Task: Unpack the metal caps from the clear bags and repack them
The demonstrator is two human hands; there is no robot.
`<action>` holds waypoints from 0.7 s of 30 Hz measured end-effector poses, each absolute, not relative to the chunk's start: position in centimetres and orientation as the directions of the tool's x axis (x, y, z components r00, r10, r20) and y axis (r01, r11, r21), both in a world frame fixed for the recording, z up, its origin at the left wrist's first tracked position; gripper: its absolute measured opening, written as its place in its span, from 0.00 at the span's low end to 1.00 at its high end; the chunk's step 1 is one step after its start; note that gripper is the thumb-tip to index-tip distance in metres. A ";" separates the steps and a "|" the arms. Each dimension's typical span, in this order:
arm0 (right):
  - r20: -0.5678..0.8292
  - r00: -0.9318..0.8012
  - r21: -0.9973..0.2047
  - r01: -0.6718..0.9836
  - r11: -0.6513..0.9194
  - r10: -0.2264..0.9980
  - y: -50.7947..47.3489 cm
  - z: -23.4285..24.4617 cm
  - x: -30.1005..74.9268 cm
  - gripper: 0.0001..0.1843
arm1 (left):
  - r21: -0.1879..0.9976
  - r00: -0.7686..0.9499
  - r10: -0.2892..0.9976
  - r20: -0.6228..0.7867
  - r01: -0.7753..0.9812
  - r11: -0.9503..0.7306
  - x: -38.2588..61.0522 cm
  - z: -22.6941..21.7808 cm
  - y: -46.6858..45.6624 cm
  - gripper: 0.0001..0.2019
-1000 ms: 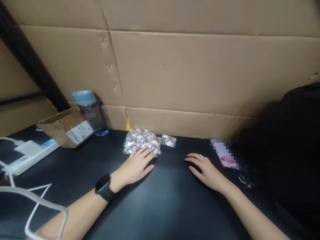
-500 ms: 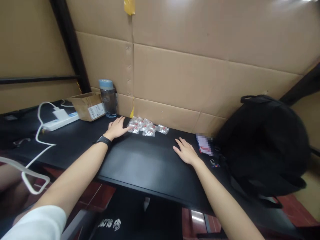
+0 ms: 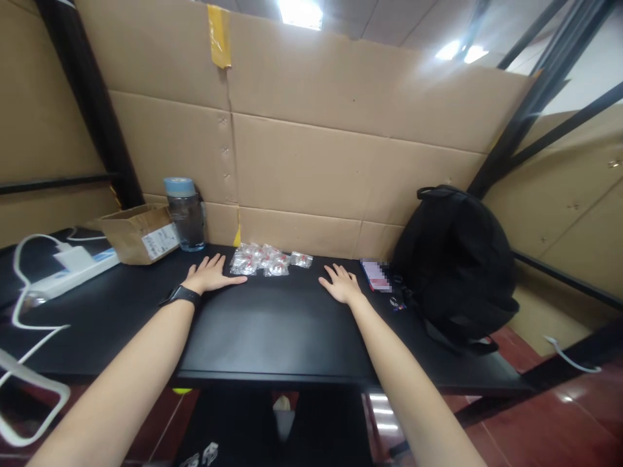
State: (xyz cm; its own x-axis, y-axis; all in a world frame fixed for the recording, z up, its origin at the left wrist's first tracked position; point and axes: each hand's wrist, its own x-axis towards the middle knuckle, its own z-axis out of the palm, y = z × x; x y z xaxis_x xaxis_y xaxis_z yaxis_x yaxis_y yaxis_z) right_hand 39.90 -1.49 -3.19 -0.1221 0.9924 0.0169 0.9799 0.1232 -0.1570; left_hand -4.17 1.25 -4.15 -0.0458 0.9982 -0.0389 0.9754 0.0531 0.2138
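My left hand (image 3: 209,275) lies flat on the black tabletop (image 3: 272,324) with its fingers spread, a dark watch (image 3: 182,296) on the wrist. Just right of its thumb is a cluster of small clear plastic packets (image 3: 260,259) with bits of red inside; several overlap, so their contents cannot be made out. One packet (image 3: 302,259) sits slightly apart at the right end. My right hand (image 3: 341,284) rests palm down, fingers apart, to the right of the packets and left of a phone-like flat object (image 3: 376,275) that is partly blurred. Neither hand holds anything.
A black backpack (image 3: 457,266) stands at the right. On the left are an open cardboard box (image 3: 141,237), a blue-lidded water bottle (image 3: 186,217) and a white power strip (image 3: 78,272) with a looping cable. A cardboard wall (image 3: 311,168) closes off the back. Keys (image 3: 396,303) lie near the backpack.
The camera view has tilted up and turned right, so things sit further left. My left hand has drawn slightly back from the packets; both hands stay spread on the table.
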 end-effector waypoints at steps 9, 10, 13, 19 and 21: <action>0.100 -0.154 -0.117 0.979 0.165 0.983 -0.8 -3.2 38.9 0.39 | 0.219 -0.070 0.988 -0.137 0.971 0.100 -3.4 -2.5 1.0 0.67; 0.140 -0.198 -0.113 0.970 0.215 0.970 -0.4 -3.1 38.4 0.38 | 0.217 -0.068 0.987 -0.148 0.971 0.100 -3.2 -2.2 0.7 0.67; 0.239 -0.359 -0.071 0.920 0.385 0.902 1.1 -2.8 36.6 0.35 | 0.225 -0.047 0.986 -0.162 0.971 0.084 -2.8 -1.5 0.1 0.67; 0.255 -0.405 -0.157 0.879 0.451 0.878 2.3 -2.4 33.7 0.27 | 0.328 -0.106 0.991 0.084 0.942 0.073 -3.0 -1.9 -0.1 0.44; 0.286 -0.348 -0.192 0.892 0.409 0.893 1.8 -2.4 33.7 0.22 | 0.367 -0.131 0.954 0.269 0.930 0.024 -2.8 -1.6 -0.2 0.37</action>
